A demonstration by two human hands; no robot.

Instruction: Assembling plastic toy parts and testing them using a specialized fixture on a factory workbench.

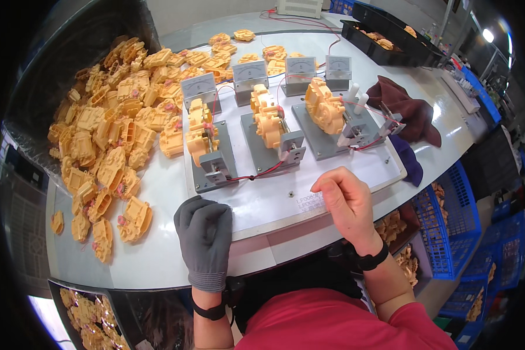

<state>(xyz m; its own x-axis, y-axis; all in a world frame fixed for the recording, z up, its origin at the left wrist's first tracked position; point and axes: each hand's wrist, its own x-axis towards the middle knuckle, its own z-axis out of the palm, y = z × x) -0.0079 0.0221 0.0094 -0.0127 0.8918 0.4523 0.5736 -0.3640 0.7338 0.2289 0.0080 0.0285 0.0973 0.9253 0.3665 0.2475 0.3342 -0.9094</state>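
In a grey glove, my left hand [204,236] rests with curled fingers at the front left edge of a white board [274,213]. My bare right hand [347,201] is closed loosely above the board's front right part, with nothing visible in it. Beyond my hands stand three grey test fixtures, each carrying a yellow plastic gearbox: the left gearbox [197,131], the middle gearbox [265,119] and the right gearbox [325,108]. Neither hand touches them. Red and black wires [254,177] run along the fixtures' front. Behind them is a row of panel meters, including a left meter [198,86].
A large heap of yellow gearboxes [111,122] spills from a black-lined bin [32,111] on the left. Dark cloths [405,111] lie right of the board. Black trays [385,46] stand at the far right. Blue crates [449,224] with parts sit lower right.
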